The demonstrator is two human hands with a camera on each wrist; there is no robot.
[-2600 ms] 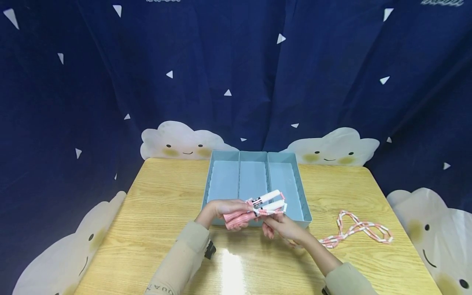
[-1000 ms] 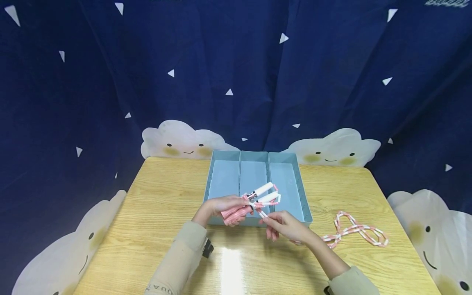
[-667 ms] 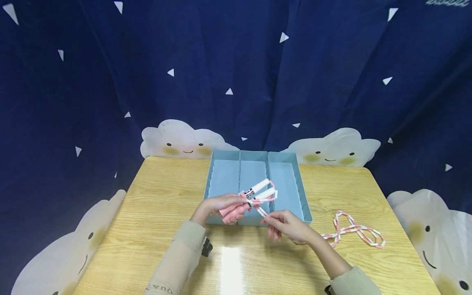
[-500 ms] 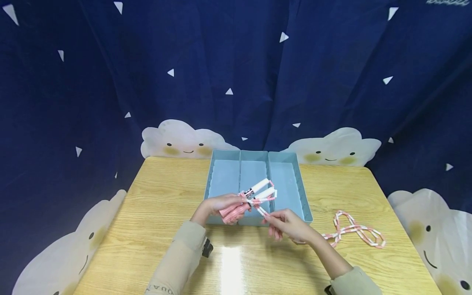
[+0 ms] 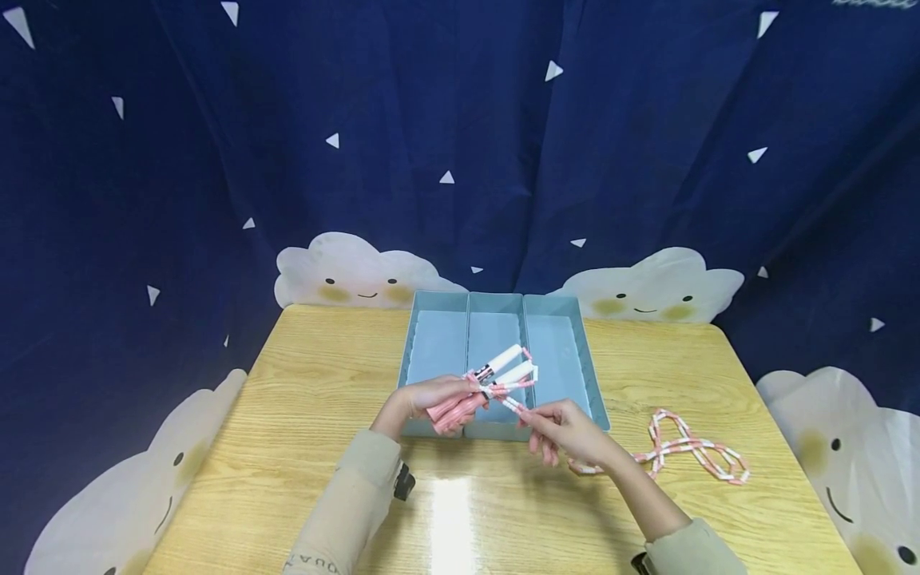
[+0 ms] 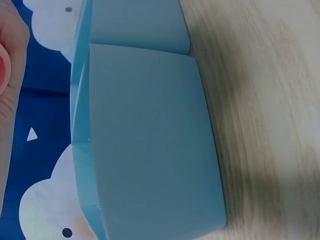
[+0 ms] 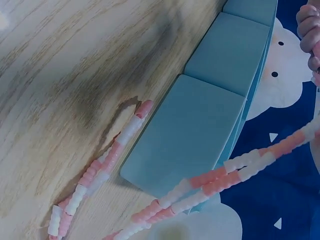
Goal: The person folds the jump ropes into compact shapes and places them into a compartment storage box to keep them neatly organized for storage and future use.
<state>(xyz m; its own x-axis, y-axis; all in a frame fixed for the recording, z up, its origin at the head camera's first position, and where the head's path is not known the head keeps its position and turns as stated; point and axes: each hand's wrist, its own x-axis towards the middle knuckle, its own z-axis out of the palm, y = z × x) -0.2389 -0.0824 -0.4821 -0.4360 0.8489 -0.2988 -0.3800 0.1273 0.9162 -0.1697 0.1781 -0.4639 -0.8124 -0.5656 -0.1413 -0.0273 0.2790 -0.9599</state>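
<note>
My left hand (image 5: 434, 393) grips both handles (image 5: 451, 413) of a beaded skipping rope, side by side above the front of the blue bins. They have pink grips and white ends that point up to the right. Pink and white rope is wrapped around them near the middle. To their right, my right hand (image 5: 571, 430) pinches a doubled strand of the rope between thumb and fingertips. In the right wrist view the doubled beaded rope (image 7: 210, 181) runs away from the hand. The left wrist view catches only the round pink end of a handle (image 6: 3, 68) at its edge.
Three blue bins (image 5: 438, 343) stand joined side by side at the back middle of the wooden table (image 5: 331, 351). The rest of the beaded rope (image 5: 679, 444) lies looped on the table at right. A dark blue curtain (image 5: 388, 160) hangs behind.
My left hand and the handles have shifted slightly left and up. My right hand has drawn away to the right, pulling the strand out straight. The loops on the table have slid a little left.
</note>
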